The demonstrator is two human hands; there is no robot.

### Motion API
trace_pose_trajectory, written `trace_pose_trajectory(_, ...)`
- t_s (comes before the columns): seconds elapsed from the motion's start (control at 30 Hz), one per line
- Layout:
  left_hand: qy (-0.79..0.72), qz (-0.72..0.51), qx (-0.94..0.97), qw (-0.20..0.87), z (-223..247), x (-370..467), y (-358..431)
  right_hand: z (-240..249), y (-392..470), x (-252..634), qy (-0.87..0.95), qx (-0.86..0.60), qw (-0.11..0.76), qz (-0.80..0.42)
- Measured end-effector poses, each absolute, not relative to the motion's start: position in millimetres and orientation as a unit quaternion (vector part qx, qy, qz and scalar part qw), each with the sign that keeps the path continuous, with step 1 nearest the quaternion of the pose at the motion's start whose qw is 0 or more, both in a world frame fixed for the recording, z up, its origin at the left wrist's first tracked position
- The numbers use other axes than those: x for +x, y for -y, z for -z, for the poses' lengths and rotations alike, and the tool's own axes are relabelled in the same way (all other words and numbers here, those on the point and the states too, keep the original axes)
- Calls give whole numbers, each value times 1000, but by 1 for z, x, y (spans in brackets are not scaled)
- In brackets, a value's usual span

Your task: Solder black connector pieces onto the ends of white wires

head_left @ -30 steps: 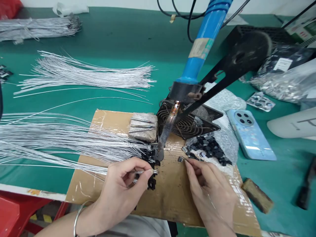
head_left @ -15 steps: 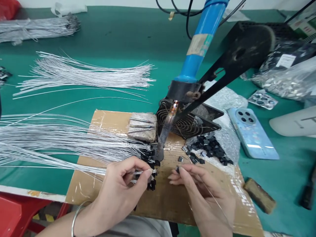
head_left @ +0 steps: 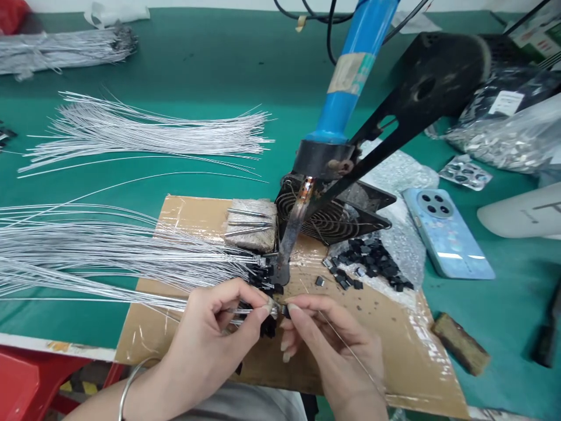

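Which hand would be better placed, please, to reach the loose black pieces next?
Probably the right hand: it is nearer the loose black pieces, though pinching a black connector; the left hand grips wires.

Green tabletop [head_left: 197, 64]; pale wall [head_left: 219, 3] behind; what seems a red stool [head_left: 33, 380], lower left.

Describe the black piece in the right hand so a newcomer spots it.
On the green table, find the brown cardboard sheet; the right hand is over it. The small black piece is the one it pinches, unlike the loose black pieces heaped farther right.
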State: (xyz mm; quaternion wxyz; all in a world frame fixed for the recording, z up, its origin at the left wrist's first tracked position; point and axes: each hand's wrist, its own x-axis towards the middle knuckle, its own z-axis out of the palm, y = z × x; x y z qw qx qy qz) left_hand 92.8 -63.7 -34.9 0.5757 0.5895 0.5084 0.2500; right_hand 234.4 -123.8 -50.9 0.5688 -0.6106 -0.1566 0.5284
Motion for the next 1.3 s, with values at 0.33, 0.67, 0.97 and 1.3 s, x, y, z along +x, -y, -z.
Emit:
trace_pose_trajectory(0.33, -485, -276, 574, 599, 32, 95, 61, 50, 121, 230, 153, -610, 560, -539)
trace_pose_trajectory(0.67, -485, -261, 575, 605, 32, 95, 60, 49, 120, 230, 135, -608, 561, -546)
trace_pose_trajectory(0.97, -486, -263, 565, 612, 33, 96, 59, 50, 121, 230, 144, -614, 556, -541)
trace_pose_trajectory(1.3, -523, -225, 568, 595, 29, 98, 58, 62, 134, 229, 311, -685, 540, -379)
